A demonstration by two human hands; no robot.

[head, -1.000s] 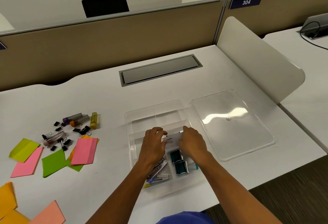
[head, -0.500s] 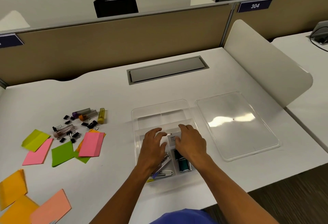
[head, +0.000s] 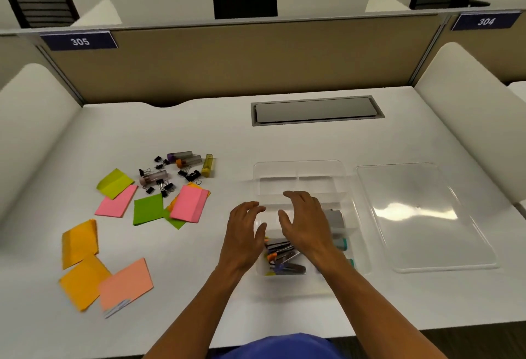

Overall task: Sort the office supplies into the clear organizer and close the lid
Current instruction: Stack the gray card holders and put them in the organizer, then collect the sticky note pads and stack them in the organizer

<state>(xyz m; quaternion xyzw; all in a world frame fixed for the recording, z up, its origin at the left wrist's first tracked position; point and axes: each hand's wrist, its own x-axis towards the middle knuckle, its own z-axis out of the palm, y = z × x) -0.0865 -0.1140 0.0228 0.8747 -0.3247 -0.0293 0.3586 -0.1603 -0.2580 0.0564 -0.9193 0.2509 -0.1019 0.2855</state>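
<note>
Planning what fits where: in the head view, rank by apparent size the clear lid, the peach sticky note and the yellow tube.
1. Clear lid, far the largest.
2. Peach sticky note.
3. Yellow tube, smallest, though it lies farther from the camera.

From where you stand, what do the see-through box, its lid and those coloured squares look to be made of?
The organizer looks like clear hard plastic: the desk shows through its walls. The lid seems the same, glossy, with a bright light reflection. The coloured squares look like matte paper, thin, flat and some creased, probably sticky notes.

Clear glossy plastic organizer and lid — matt white desk — matt paper notes
</note>
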